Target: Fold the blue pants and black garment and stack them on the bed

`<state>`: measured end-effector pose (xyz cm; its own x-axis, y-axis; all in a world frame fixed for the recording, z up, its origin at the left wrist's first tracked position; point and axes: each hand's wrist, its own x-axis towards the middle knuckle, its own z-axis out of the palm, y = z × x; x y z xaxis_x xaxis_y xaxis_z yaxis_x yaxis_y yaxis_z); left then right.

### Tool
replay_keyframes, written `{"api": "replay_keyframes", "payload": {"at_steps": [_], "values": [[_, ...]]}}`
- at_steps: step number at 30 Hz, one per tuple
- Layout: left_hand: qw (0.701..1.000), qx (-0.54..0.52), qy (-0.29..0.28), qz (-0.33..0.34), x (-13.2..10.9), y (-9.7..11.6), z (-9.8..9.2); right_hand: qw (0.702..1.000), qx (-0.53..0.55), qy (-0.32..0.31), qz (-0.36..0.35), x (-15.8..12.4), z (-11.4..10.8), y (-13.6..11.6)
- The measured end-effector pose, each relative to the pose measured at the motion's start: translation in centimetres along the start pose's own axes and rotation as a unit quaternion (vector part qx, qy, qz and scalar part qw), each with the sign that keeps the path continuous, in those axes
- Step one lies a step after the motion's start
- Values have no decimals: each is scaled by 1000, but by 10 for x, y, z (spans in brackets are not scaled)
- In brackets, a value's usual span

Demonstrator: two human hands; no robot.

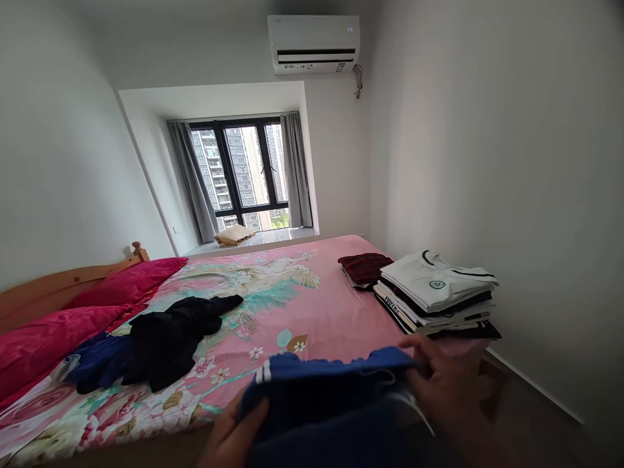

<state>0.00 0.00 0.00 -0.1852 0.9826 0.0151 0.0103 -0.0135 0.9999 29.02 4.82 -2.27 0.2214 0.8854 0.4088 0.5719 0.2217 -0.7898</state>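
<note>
Stretched between my two hands at the near edge of the bed is a pair of blue pants with an elastic waistband, a white drawstring and white stripes at the left side. Its waist opening faces me, and the legs drop out of view, so their length is hidden. My left hand grips the left side of the waistband, thumb inside. On the opposite side, my right hand is closed on the waistband near the drawstring; it is somewhat blurred.
Folded shirts form a stack at the bed's right edge, beside a dark red plaid folded garment. Crumpled black clothing and blue clothing lie on the left of the flowered bedsheet, near red pillows.
</note>
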Motion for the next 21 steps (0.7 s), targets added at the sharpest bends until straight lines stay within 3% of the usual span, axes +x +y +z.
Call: {"api": "replay_keyframes", "payload": {"at_steps": [3, 6, 8, 11, 14, 17, 19, 21], "values": [[988, 119, -53, 81, 17, 29, -14, 994, -83, -52, -57, 32, -21, -14], [972, 206, -57, 95, 30, 45, -18, 982, -144, -77, -92, 48, -27, -32], [971, 210, -61, 96, 32, 51, -18, 985, -122, -67, -101, 50, -28, -42], [949, 268, -133, 102, 30, 52, -16, 987, -74, -70, -121, 49, -28, -51], [866, 450, -200, 84, 28, 43, -17, 981, -101, -84, -141, 47, -26, -56], [785, 580, -200, 82, 28, 21, -19, 977, -114, -88, -158, 43, -22, -60], [768, 598, -208, 94, 26, 3, -15, 976, -102, -95, -169, 39, -17, -63], [773, 582, -236, 93, 22, -18, -6, 974, -89, -106, -179, 34, -12, -65]]}}
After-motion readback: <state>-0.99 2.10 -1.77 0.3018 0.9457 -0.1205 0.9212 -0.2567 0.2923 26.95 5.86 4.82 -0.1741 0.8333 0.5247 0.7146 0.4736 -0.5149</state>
